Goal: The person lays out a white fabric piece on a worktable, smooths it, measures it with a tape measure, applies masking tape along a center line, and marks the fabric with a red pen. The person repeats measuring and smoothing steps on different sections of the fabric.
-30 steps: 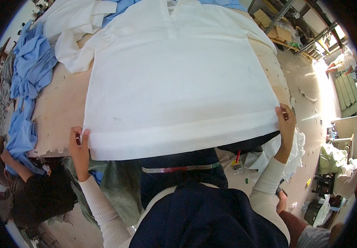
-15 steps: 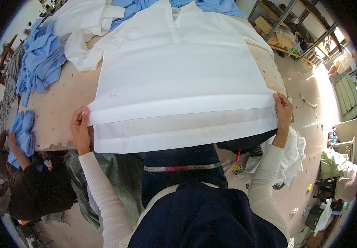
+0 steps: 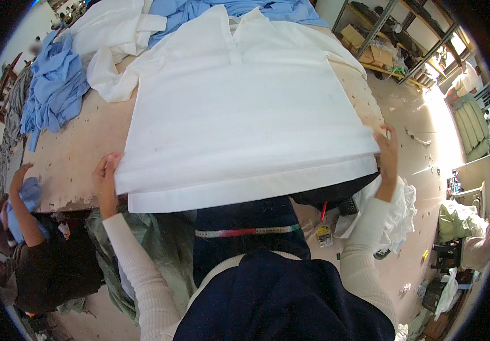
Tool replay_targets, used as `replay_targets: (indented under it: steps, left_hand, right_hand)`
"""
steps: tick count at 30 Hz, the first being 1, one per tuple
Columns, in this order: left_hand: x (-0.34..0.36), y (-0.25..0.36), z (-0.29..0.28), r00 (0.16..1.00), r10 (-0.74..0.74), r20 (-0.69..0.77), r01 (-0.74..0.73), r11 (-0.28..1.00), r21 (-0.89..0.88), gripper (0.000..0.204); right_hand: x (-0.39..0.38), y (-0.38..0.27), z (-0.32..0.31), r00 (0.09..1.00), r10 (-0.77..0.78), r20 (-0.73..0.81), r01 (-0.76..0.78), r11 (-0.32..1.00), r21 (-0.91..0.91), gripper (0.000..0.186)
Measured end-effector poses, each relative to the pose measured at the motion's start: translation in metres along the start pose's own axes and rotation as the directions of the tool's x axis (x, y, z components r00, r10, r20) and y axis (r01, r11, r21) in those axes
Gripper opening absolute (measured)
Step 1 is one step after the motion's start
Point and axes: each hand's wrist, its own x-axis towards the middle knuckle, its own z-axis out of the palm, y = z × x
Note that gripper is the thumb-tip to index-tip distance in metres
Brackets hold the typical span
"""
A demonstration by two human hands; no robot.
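A white shirt [image 3: 239, 113] lies spread across the table, its collar opening at the far side and its hem hanging over the near edge toward me. At the hem's left corner my left hand [image 3: 107, 173] is closed, pinching the cloth between thumb and fingers. My right hand [image 3: 388, 156] grips the right corner, slightly smeared, with one finger bent up. Between the hands the front layer's edge lies a little above the back layer's hem, leaving a white strip of the back layer showing. A tape measure [image 3: 245, 232] lies across my dark clothing below the hem.
Blue garments [image 3: 57, 85] heap at the table's left, with more white cloth [image 3: 105, 31] behind. At the left edge a co-worker's hand [image 3: 20, 173] reaches up beside blue cloth. Shelving [image 3: 395, 42] stands at far right; a white cloth bundle [image 3: 398, 207] sits below my right arm.
The shirt's front layer has come down toward me, narrowing the strip of back layer below it. Both my hands have moved slightly lower. The co-worker's hand at left has risen.
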Motion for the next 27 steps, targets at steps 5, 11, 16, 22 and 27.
replay_targets:
  steps: [5,11,16,22,27]
  left_hand:
    - [-0.019,0.044,0.003,0.920,0.387,-0.058,-0.366,0.904,0.223,0.027]
    - [-0.054,0.022,0.011,0.871,0.036,0.491,-0.298,0.831,0.469,0.031]
    - [-0.062,0.068,0.044,0.841,0.392,0.374,-0.533,0.720,0.445,0.033]
    - [-0.071,0.045,0.027,0.846,0.302,0.440,-0.476,0.799,0.367,0.029]
    - [0.008,0.080,0.061,0.761,0.579,0.292,-0.648,0.682,0.338,0.033]
  right_hand:
    - [-0.015,-0.051,-0.001,0.938,-0.338,0.074,0.287,0.639,-0.714,0.027]
    - [-0.057,-0.047,0.004,0.802,-0.054,0.595,0.507,0.587,-0.631,0.025]
    - [-0.048,-0.051,0.052,0.811,-0.274,0.516,0.557,0.628,-0.543,0.027]
    - [-0.041,-0.032,0.038,0.735,-0.120,0.667,0.568,0.647,-0.510,0.023]
    - [0.015,-0.052,0.113,0.707,-0.381,0.596,0.666,0.641,-0.382,0.026]
